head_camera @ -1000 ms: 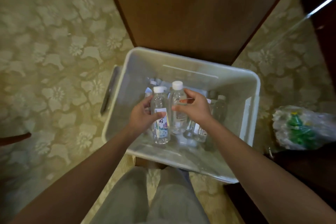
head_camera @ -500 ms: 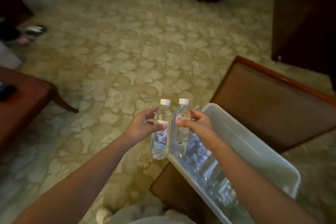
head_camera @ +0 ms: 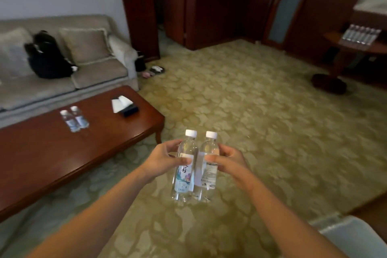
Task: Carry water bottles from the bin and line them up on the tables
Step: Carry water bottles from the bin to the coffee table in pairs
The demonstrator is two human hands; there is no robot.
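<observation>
I hold two clear water bottles with white caps upright, side by side, over the carpet. My left hand (head_camera: pixel 162 160) grips the left bottle (head_camera: pixel 185 174), whose label has a blue picture. My right hand (head_camera: pixel 227 161) grips the right bottle (head_camera: pixel 209 172), whose label shows small print. A corner of the white bin (head_camera: pixel 354 234) shows at the bottom right. Two more bottles (head_camera: pixel 74 118) stand together on the brown coffee table (head_camera: pixel 52 159) at the left. A row of several bottles (head_camera: pixel 361 34) stands on a round table (head_camera: pixel 356 46) at the far right.
A tissue box (head_camera: pixel 125 106) sits on the coffee table. Behind it is a beige sofa (head_camera: pixel 69 65) with a black bag (head_camera: pixel 48 56). Slippers (head_camera: pixel 154 71) lie by the sofa's end. Patterned carpet (head_camera: pixel 240 100) stretches ahead to dark wooden doors (head_camera: pixel 209 4).
I lifted both bottles out of the bin and turned left, away from it. The view rose from the bin to the room, and the bin slid off to the bottom right.
</observation>
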